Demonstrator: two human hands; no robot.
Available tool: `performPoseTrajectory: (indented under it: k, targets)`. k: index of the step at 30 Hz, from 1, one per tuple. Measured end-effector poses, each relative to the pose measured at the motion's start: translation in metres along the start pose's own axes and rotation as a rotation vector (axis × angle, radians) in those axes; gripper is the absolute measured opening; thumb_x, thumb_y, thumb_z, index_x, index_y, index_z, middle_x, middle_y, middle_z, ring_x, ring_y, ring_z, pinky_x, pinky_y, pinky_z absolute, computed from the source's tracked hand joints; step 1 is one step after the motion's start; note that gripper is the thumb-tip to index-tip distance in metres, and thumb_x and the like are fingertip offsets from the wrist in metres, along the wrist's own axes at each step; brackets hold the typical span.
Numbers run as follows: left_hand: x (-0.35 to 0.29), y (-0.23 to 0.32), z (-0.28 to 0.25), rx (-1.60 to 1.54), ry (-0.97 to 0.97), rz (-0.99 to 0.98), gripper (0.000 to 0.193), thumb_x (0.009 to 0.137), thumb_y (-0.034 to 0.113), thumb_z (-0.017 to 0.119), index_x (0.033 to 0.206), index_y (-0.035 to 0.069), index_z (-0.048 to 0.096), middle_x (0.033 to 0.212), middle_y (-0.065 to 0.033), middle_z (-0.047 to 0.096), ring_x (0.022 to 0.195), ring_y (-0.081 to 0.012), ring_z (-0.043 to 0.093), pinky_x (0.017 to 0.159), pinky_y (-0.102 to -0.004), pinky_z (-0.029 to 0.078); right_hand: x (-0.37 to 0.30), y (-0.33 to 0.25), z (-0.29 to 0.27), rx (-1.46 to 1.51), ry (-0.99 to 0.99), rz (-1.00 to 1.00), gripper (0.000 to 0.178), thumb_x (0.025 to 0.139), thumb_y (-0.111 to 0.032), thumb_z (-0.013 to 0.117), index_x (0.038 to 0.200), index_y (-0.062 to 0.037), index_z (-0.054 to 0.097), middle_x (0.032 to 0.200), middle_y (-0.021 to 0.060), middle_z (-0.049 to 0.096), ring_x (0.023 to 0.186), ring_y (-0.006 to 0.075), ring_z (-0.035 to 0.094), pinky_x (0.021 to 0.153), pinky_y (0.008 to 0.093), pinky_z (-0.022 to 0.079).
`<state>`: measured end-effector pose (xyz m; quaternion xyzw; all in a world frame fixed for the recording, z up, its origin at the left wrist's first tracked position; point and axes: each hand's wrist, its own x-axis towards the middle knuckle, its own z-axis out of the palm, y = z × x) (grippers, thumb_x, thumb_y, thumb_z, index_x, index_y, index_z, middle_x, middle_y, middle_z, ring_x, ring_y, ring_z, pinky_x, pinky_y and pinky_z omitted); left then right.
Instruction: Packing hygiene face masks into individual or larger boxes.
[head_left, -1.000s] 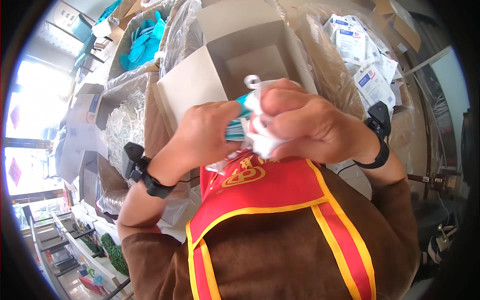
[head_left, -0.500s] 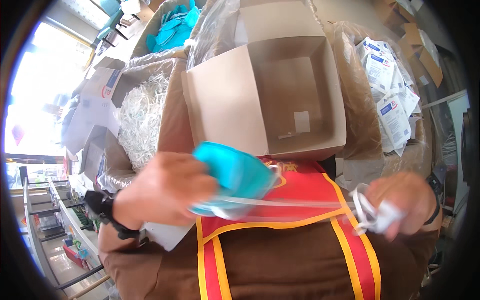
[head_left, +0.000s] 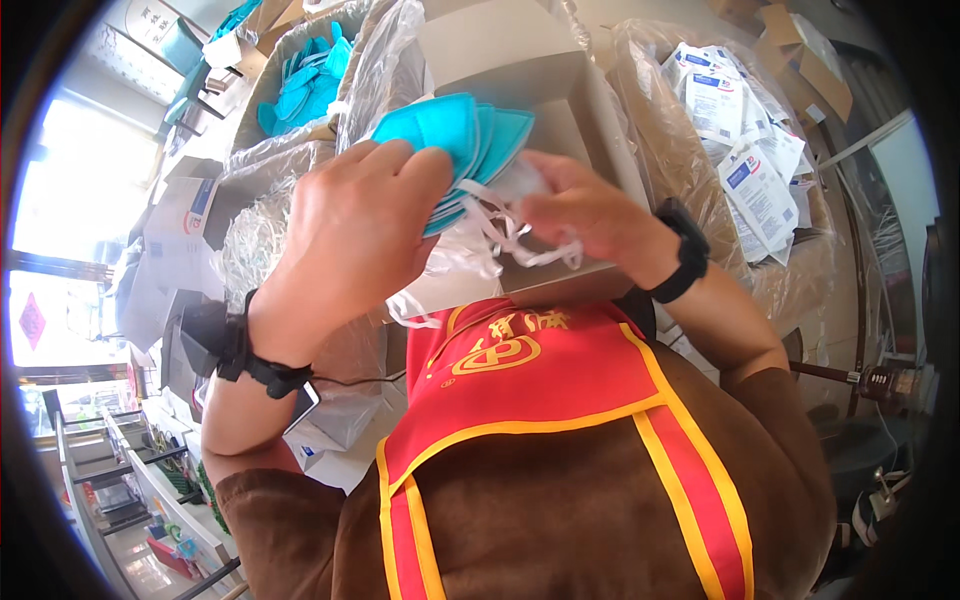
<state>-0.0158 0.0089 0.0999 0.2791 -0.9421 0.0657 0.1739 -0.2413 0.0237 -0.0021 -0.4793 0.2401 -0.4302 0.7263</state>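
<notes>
Teal face masks [head_left: 430, 125], several in a fanned stack, are gripped in my left hand [head_left: 365, 225], its fingers wrapped over their near side. Close against the stack, my right hand [head_left: 600, 215] pinches at the white elastic straps [head_left: 490, 215]. Some straps hang loose in loops between the two hands, and one dangles under my left hand. A pale, blurred patch shows at my right fingertips; what it is I cannot make out. Both hands are raised over an open cardboard box [head_left: 610, 140], which they partly cover.
A plastic-lined carton of teal masks [head_left: 300, 90] stands at the far left. Nearer is a heap of white straps [head_left: 250, 245] in another carton. White printed packets [head_left: 755, 185] fill a lined carton on the right. A shelf rack [head_left: 150, 490] is at the lower left.
Both hands have moved up and away from my body, over the box. My right hand has come in from the far right to the masks, and the stretched straps have gone slack.
</notes>
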Motion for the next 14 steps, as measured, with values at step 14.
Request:
performPoseTrajectory:
  k: [14]
  targets:
    - [-0.019,0.018,0.05,-0.973,-0.197,-0.079,0.038,0.069,0.018,0.072,0.103,0.005,0.06,0.091,-0.0223,0.064,0.085,-0.0371,0.064,0.077,-0.0403,0.051,-0.04,-0.054,0.057,-0.892,-0.313,-0.606,0.025,0.075,-0.02,0.08,0.078,-0.0061,0.059,0.102,0.0083,0.057,0.103,0.0275,0.053,0.092,0.0411,0.039]
